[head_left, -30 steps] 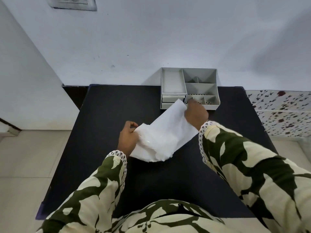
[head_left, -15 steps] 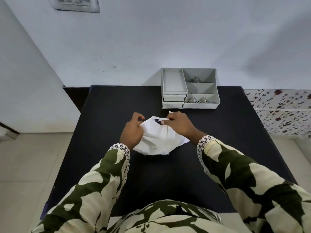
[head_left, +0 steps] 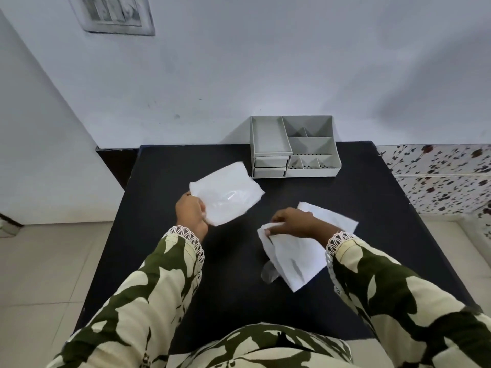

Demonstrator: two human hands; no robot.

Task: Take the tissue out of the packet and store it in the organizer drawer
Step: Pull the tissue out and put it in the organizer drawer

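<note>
Two hands apart: left hand (head_left: 190,214) gripping glossy packet (head_left: 225,193), right hand (head_left: 292,221) pinching creased white, possibly folded, tissue (head_left: 297,258).

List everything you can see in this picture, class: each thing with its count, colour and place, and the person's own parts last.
Table: one, black, against the wall.
Organizer: one, grey, far edge of the table, two small drawers shut at its front left.
Packet: one, clear plastic with white inside, left of centre.
Tissue: one, white, right of centre.
Switch plate: one, grey, upper left wall.
Left hand: one, gripping the packet's near corner.
Right hand: one, pinching the tissue.
Sleeves: two, green and cream.
</note>
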